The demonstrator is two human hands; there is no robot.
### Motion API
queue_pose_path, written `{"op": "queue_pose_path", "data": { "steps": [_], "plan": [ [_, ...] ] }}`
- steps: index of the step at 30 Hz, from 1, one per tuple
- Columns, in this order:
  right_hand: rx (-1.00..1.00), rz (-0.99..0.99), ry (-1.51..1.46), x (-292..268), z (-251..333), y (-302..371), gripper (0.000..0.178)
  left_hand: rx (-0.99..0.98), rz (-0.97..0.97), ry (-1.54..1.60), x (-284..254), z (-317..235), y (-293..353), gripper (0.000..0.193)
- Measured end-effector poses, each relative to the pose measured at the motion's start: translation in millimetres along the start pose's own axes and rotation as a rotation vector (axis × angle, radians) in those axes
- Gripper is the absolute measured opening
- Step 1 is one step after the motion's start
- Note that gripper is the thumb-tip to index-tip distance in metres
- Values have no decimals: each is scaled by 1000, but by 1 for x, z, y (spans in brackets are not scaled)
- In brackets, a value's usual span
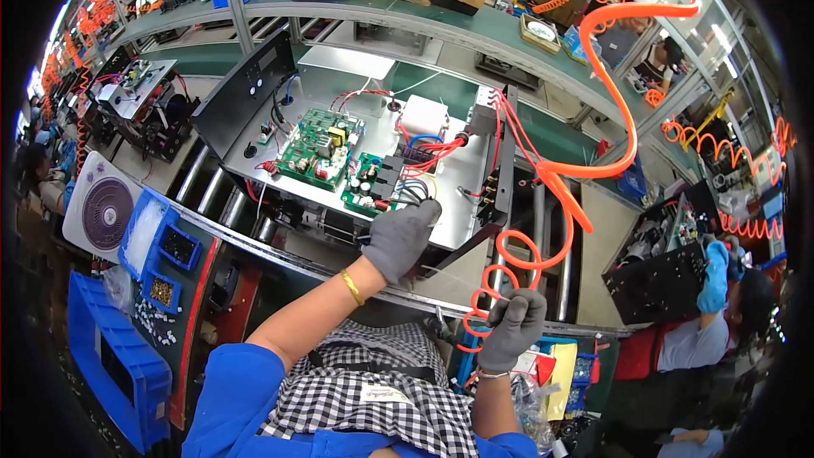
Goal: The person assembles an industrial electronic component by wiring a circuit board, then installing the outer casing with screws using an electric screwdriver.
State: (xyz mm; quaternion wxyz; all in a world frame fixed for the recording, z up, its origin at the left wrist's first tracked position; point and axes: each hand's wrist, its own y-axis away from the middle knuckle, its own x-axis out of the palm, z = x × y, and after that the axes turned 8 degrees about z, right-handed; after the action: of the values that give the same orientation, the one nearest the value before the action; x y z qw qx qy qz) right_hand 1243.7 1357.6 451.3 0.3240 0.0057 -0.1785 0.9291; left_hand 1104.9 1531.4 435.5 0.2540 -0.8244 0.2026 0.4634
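Note:
An opened metal equipment chassis [462,212] lies in front of me, its black panel [250,93] at the left. Inside are a large green circuit board [318,148], a smaller board [369,182] and red wires [441,153]. At the chassis's near edge, my left hand [398,242], in a grey glove, is closed around a bundle of black wires [415,191]. Lower and to the right, my right hand [513,326], also gloved, pinches the end of a thin pale strip [454,276] that runs toward the left hand. The fingers partly hide both grips.
An orange coiled air hose [623,119] hangs at the right, its coils passing beside my right hand. Rollers [203,182] run under the chassis. Blue parts bins [165,263] and a white fan panel [106,208] stand at the left. A co-worker's blue-gloved hand [714,276] is at the right.

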Motion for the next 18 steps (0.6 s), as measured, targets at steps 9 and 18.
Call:
{"op": "queue_pose_path", "data": {
  "steps": [9, 18],
  "plan": [
    [96, 11, -65, -3, 0, 4, 28, 5, 10, 475, -19, -12, 23, 28],
    [176, -44, -43, -9, 12, 24, 23, -127, 192, 758, -26, -4, 52, 32]
  ]
}}
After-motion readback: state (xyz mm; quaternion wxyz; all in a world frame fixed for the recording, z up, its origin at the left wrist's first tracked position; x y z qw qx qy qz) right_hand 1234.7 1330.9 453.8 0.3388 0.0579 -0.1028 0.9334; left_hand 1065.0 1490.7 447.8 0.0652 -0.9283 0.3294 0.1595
